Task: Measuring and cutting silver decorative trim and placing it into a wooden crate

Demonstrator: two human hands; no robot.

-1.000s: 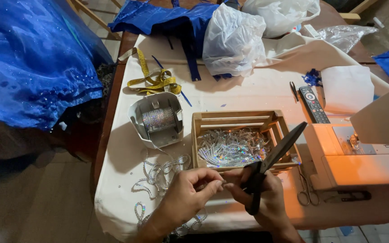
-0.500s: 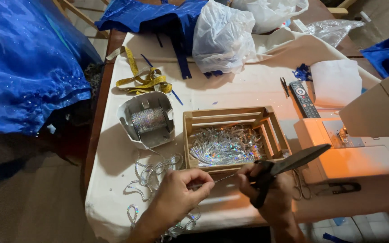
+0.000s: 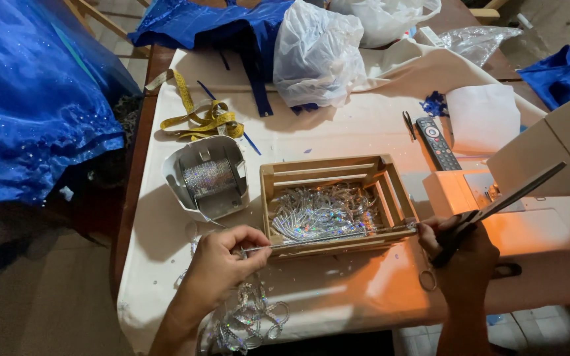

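Silver trim strip (image 3: 328,238) pinched taut in left hand (image 3: 222,264) grip; right hand (image 3: 460,254) clasps black scissors (image 3: 496,207)

Sewing workshop: sewing machine (image 3: 549,155), measuring tape (image 3: 199,118), blue fabric (image 3: 31,99).

Silver sequin trim (image 3: 328,239) stretched taut (horizontal) across crate front; black scissors (image 3: 496,206) angled up-right.

I see a wooden table (image 3: 141,198) under a cream cloth (image 3: 364,132) — warm orange light at its near edge — and dim grey floor (image 3: 41,296) beside it.
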